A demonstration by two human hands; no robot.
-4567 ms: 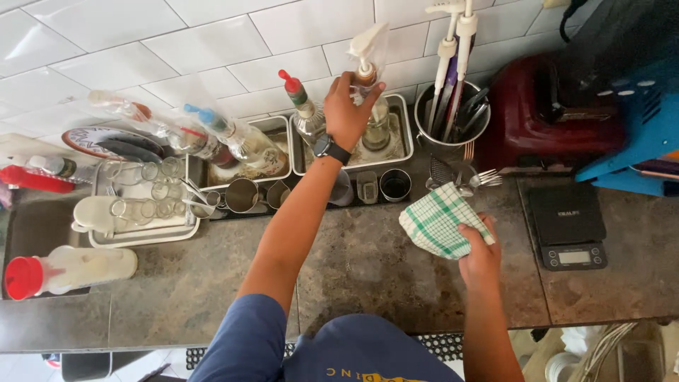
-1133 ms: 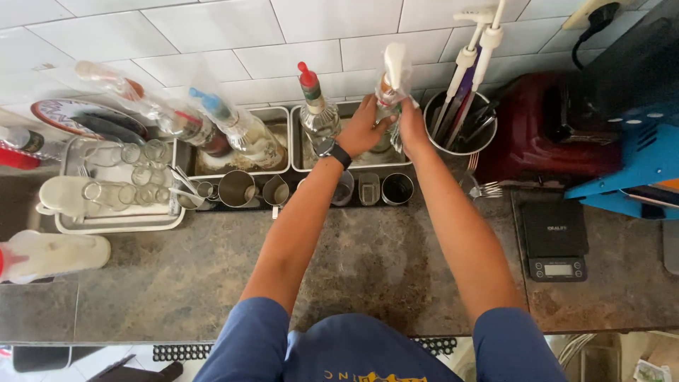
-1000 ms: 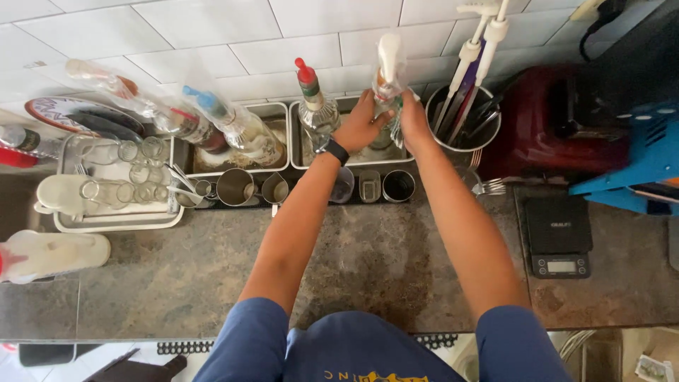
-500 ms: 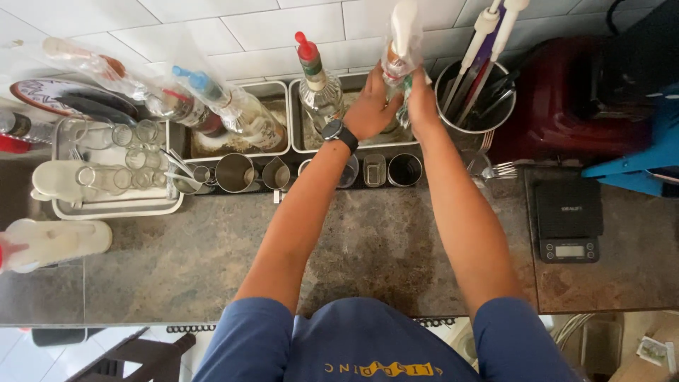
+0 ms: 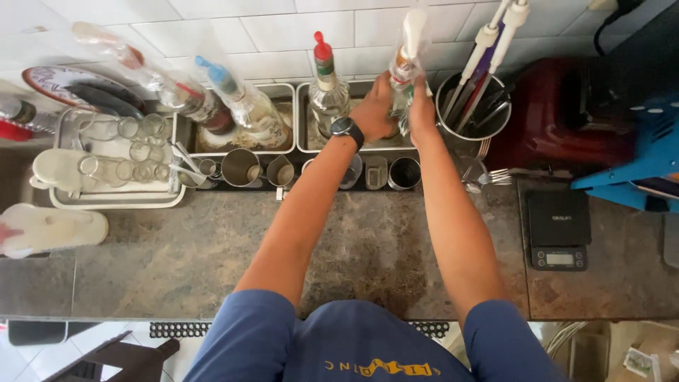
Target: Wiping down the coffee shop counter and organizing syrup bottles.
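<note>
While both hands, left hand [image 5: 373, 106] and right hand [image 5: 422, 107], stay wrapped around the clear bottle [image 5: 406, 67], keep grip firm, upright over the metal tray [image 5: 308, 120], clear of the utensil holder [image 5: 472, 117].

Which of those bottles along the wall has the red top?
The clear glass bottle standing upright just left of the left hand; the bottle in both hands has a white top, another a blue one.

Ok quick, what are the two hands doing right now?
Left hand: closed around the clear bottle with the white spout.
Right hand: also gripping that same bottle, from the other side.
</note>
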